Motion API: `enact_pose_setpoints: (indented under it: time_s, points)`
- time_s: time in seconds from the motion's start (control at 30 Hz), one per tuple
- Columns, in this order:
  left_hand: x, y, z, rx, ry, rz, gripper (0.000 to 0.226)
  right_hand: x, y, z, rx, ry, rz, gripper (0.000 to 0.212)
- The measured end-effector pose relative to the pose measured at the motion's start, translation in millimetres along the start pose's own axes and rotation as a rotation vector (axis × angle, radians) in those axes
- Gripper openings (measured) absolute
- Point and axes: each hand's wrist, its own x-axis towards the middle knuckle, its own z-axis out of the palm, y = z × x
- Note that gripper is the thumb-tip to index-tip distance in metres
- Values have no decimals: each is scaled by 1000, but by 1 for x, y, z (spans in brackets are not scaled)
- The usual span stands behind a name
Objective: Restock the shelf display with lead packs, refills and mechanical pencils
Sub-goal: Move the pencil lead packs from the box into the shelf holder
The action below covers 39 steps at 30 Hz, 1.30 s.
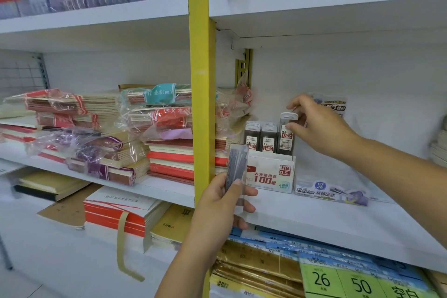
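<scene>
White display box [271,174] on the shelf [338,220] lies at two o'clock from the left hand [222,203], which grips a clear lead pack [235,167] upright, while the right hand [321,126] pinches a dark lead pack [286,133] standing at the box's right end.

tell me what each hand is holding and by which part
Right hand pinches a lead pack by its top end. Left hand grips a second lead pack by its lower end.
</scene>
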Motion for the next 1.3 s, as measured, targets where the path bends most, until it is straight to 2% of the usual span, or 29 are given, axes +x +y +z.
enact_pose_setpoints:
  time_s: [0.13, 0.23, 0.33, 0.43, 0.5, 0.57, 0.63, 0.73, 0.77, 0.83, 0.93, 1.13, 1.23, 1.3]
  points:
    - [1, 0, 0, -8, 4, -3, 17, 3, 7, 9, 10, -10, 27, 23]
    - [2, 0, 1, -10, 2, -5, 17, 0, 12, 15, -101, -28, 7, 17]
    - [2, 2, 0, -7, 3, -2, 17, -5, 12, 15, -149, -51, 59, 24]
    - [0, 3, 0, 19, 1, 0, 16, -17, -2, 7, -129, 31, 11, 33]
    - [-2, 5, 0, 54, -15, 15, 18, -34, -27, 0, 78, 30, -33, 35]
    - [-5, 7, 2, 103, -49, 43, 21, -51, -53, -2, 393, -124, -36, 33]
    - [-8, 8, 3, 145, -65, 69, 20, -62, -68, 0, 582, -242, 5, 26]
    - [-11, 9, 1, 85, -31, 81, 15, -70, -73, -1, 739, -212, 82, 8]
    - [-11, 9, -1, 14, -14, 68, 13, -73, -71, -2, 800, -205, 122, 8]
    - [-11, 8, -5, -154, 2, 43, 25, -80, -66, -3, 881, -232, 187, 10]
    - [-10, 3, -7, -247, 18, 69, 35, -93, -64, 1, 940, -249, 235, 18]
    - [-10, 2, -1, -313, 107, 112, 43, -110, -73, 11, 912, -189, 200, 33]
    - [-8, 2, -1, -210, 107, 137, 56, -104, -72, 8, 696, -208, 190, 28]
    - [-5, 4, -1, -127, 100, 143, 56, -96, -72, 5, 551, -186, 134, 21]
